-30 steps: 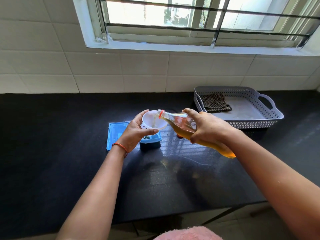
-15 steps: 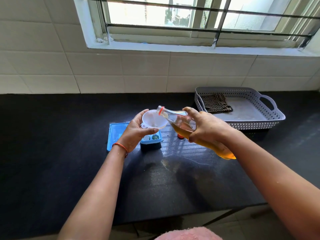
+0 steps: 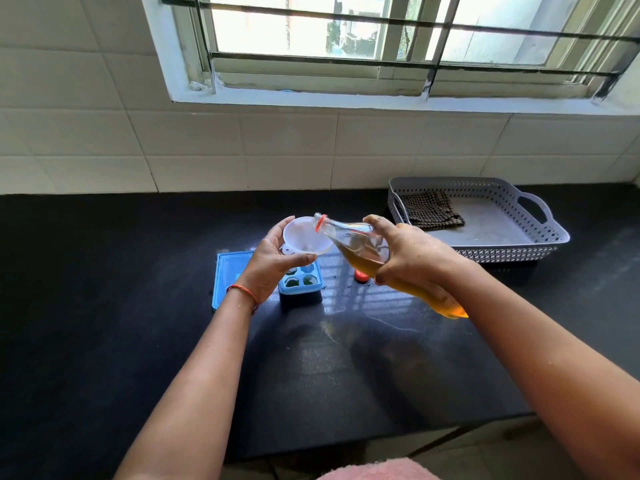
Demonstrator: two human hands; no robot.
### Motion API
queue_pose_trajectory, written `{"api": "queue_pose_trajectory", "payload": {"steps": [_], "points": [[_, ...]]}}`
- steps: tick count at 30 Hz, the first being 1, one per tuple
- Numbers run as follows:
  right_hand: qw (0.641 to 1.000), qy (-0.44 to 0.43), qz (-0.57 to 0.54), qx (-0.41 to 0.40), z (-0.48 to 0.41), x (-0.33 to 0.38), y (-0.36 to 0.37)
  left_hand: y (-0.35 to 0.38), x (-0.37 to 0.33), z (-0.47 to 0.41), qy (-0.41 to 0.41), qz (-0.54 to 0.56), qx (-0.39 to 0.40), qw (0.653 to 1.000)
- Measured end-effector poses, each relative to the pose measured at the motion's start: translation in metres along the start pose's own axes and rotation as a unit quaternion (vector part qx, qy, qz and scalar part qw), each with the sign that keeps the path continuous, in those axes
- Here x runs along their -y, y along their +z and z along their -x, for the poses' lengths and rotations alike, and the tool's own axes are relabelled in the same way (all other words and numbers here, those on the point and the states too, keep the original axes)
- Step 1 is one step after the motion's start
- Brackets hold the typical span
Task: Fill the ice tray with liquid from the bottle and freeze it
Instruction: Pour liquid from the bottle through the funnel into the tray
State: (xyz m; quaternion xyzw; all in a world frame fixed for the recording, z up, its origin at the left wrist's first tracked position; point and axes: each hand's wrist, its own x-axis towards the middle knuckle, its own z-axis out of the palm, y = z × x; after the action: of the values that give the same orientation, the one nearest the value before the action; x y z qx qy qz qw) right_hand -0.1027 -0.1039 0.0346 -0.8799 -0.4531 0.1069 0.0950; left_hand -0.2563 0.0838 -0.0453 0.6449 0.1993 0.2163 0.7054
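A small blue ice tray (image 3: 300,283) stands on the black counter (image 3: 104,306), with dark liquid in its front cells. My left hand (image 3: 273,263) holds a white funnel (image 3: 304,237) above the tray. My right hand (image 3: 412,259) grips a clear bottle (image 3: 349,239) of amber liquid, tilted with its open red-ringed mouth over the funnel's rim. No stream leaves the mouth. A blue lid (image 3: 230,275) lies flat to the left of the tray, partly behind my left wrist.
A red bottle cap (image 3: 360,276) lies on the counter under the bottle. A grey perforated basket (image 3: 540,216) with a checked cloth (image 3: 429,211) stands at the back right. Tiled wall and a barred window rise behind. The counter's front edge runs near my elbows.
The bottle's mouth has risen and tipped back from a pouring tilt, so the liquid sits lower in the neck. My left hand keeps the funnel over the tray.
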Motion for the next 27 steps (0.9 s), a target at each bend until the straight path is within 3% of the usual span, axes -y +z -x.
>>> {"api": "queue_pose_trajectory", "payload": {"steps": [27], "points": [[0.999, -0.002, 0.045, -0.004, -0.0071, 0.0025, -0.0038, 0.0020, -0.0026, -0.0069, -0.011, 0.004, -0.007, 1.000]]}}
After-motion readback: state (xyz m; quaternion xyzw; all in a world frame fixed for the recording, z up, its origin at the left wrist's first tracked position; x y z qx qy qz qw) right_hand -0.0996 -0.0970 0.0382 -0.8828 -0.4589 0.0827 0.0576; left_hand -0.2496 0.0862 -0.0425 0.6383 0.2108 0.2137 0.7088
